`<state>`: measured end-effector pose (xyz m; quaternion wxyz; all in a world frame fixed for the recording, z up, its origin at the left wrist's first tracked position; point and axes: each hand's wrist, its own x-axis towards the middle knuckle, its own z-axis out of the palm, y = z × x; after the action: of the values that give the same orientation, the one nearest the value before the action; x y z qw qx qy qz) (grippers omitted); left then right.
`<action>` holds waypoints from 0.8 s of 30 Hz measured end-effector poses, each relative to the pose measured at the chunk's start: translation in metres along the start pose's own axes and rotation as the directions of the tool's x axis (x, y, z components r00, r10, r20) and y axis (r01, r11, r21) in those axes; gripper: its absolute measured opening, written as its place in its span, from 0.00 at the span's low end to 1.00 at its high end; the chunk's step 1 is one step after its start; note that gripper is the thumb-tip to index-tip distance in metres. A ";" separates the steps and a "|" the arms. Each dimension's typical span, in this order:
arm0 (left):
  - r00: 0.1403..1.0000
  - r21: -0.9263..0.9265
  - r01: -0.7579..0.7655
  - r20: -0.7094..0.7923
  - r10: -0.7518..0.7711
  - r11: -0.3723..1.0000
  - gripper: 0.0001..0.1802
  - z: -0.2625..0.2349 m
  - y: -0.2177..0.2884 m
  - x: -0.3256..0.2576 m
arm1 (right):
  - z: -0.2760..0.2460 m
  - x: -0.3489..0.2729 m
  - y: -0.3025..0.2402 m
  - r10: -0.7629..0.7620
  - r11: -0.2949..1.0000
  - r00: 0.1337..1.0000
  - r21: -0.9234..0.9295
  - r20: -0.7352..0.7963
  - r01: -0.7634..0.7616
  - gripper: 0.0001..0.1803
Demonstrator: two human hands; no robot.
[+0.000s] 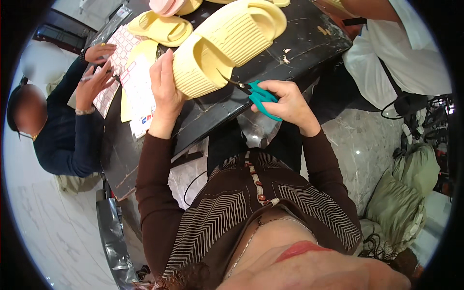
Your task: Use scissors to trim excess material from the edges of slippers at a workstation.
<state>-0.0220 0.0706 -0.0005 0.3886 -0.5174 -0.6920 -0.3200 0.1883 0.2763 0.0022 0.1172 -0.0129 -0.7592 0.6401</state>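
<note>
My left hand [165,87] is closed on the left side of a pale yellow slide slipper [198,75] with a ribbed strap. A second yellow slipper [244,31] lies against it, farther away and to the right; I cannot tell whether the two are joined. My right hand [290,104] grips a pair of scissors [263,99] by its teal handles. Their dark, thin blades point left, apart, at the right edge of the nearer slipper. A small pale bit shows by the blades.
Another yellow slipper [162,28] and a pink one [166,6] lie farther back on the dark table [208,121]. Patterned paper sheets [137,82] spread at left, by a co-worker's hands [94,82]. Scraps [286,55] dot the tabletop. Another person in white sits at right.
</note>
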 end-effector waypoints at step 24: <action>0.367 -0.654 0.649 0.716 -0.594 -0.388 0.20 -0.030 -0.019 0.035 | -0.047 0.070 0.057 -0.435 0.437 0.866 -0.899 -0.247 -0.037 0.15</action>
<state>-0.0399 0.0566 0.0439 -0.2989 -0.1430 -0.4855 -0.8090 0.1218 0.3436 -0.0354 0.3406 -0.1248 -0.9250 0.1130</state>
